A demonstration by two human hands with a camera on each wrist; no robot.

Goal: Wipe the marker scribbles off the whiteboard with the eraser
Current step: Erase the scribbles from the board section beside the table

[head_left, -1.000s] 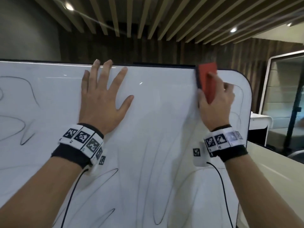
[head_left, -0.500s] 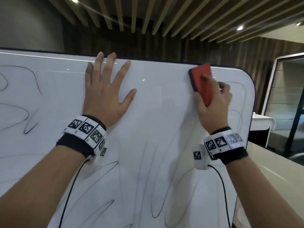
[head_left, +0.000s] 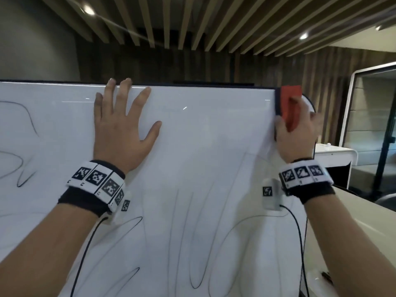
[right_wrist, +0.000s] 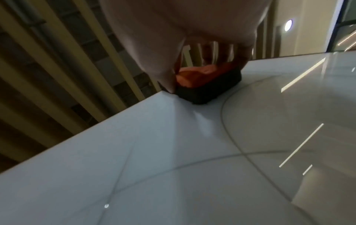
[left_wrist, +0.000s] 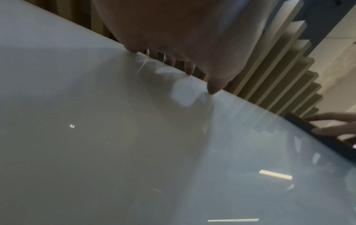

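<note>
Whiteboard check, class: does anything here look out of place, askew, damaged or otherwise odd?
Nothing stands out. The whiteboard shows no damage; only scribbles remain low and at left. The right hand holds the eraser at the top right corner; the left hand lies flat on the board.

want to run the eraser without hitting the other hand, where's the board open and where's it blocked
Open: the wiped band between the left hand and the eraser, under the board top edge. Also below both wrists, across the scribbles. Blocked: top middle-left, where the left hand lies flat.

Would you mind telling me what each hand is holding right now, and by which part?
The right hand grips the eraser by its red back, thumb on one side. The left hand holds nothing, lying flat on the whiteboard.
</note>
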